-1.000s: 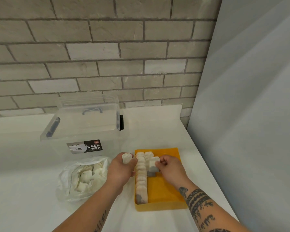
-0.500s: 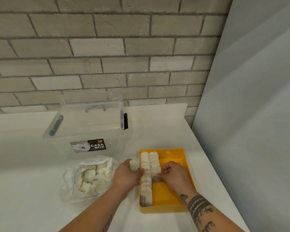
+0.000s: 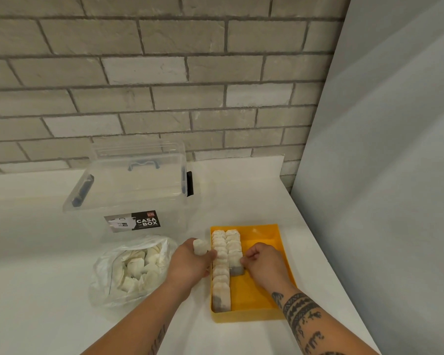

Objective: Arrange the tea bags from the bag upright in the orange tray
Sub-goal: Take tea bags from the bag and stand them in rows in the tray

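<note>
While both hands steady them, tea bags [image 3: 226,254] stand upright in rows along the orange tray [image 3: 264,298].

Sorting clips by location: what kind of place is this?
Probably a home kitchen or pantry counter: a white countertop against a grey brick wall, with a clear storage box and an orange tray of tea bags.

You get soft, even light with no hard glare. Faint shadows pool on the counter [image 3: 241,196] just left of the orange tray [image 3: 251,316]. Brick lines above the tray bow toward the edges; detail is slightly soft throughout.
</note>
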